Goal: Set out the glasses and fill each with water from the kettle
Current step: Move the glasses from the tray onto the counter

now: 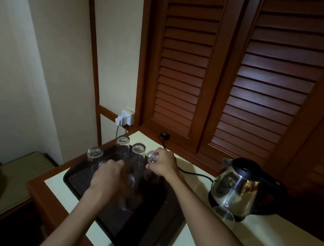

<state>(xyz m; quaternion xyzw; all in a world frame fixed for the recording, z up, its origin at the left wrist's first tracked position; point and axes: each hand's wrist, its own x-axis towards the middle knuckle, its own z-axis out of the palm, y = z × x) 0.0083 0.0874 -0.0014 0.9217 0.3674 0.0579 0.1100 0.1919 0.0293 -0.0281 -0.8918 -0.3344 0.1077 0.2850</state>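
As the right hand (162,163) grips one glass (153,156), three upended glasses (138,148) alongside.

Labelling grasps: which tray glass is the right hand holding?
The rightmost glass, base up at the tray far right corner; the right hand curls round it. The next glass to its left stands untouched.

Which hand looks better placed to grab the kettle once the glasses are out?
Probably the right hand: the kettle stands right of the tray, on that hand's side; the left hand is over the tray's left part.
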